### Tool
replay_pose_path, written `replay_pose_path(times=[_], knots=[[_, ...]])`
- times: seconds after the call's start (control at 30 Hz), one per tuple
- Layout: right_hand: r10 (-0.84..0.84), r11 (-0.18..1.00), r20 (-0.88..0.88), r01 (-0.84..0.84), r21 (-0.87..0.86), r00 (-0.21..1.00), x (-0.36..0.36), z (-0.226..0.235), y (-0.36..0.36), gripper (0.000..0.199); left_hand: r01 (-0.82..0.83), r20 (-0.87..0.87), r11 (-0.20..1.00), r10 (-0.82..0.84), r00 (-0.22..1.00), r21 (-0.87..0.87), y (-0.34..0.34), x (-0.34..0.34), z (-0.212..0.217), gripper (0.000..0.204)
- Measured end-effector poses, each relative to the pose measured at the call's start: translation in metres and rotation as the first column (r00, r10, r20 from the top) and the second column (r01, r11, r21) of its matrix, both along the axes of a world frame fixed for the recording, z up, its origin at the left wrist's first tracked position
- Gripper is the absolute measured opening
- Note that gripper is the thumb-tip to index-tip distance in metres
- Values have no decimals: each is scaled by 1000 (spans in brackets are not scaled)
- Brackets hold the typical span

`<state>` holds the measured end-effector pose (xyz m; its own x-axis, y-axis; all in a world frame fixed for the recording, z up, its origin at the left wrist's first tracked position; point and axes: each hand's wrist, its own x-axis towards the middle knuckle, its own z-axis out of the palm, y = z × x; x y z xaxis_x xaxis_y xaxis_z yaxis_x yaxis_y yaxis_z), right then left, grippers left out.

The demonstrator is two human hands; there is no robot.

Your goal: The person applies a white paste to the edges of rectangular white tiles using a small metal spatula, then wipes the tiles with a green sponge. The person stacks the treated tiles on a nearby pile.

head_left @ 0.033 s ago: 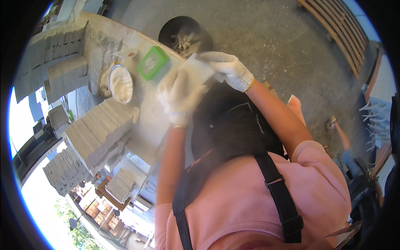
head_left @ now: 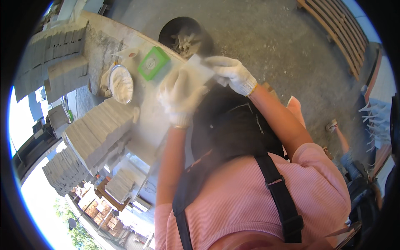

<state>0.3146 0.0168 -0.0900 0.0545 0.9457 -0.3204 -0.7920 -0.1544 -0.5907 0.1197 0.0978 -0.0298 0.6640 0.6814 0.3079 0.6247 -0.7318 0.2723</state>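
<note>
Daylight is strongest at the lower left, where the outdoors burns out to white and the trees (head_left: 79, 236) keep a washed green. The surface (head_left: 143, 102) is pale and brightly lit, nearly bleached near the left grip (head_left: 179, 98). A milky haze over the middle softens that grip and the sheet (head_left: 196, 68), whose detail is lost; the right grip (head_left: 235, 76) looks somewhat crisper. The floor (head_left: 266, 37) is dimmer and more even, while the apron (head_left: 237, 125) sinks to dull black. Fisheye distortion bends the pallet (head_left: 338, 32), and the round rim falls to black, blue-fringed at left.
</note>
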Motion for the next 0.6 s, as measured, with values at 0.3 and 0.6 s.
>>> replay_pose_path(times=[0.3,0.6], knots=[[-72,993,44,67,92,996,-2,-4,10,43,13,14,1000,-13,1000,3,0,0,0,71],[-78,997,-10,78,-15,997,1,-1,-3,41,2,20,999,-3,1000,45,1,0,-4,72]])
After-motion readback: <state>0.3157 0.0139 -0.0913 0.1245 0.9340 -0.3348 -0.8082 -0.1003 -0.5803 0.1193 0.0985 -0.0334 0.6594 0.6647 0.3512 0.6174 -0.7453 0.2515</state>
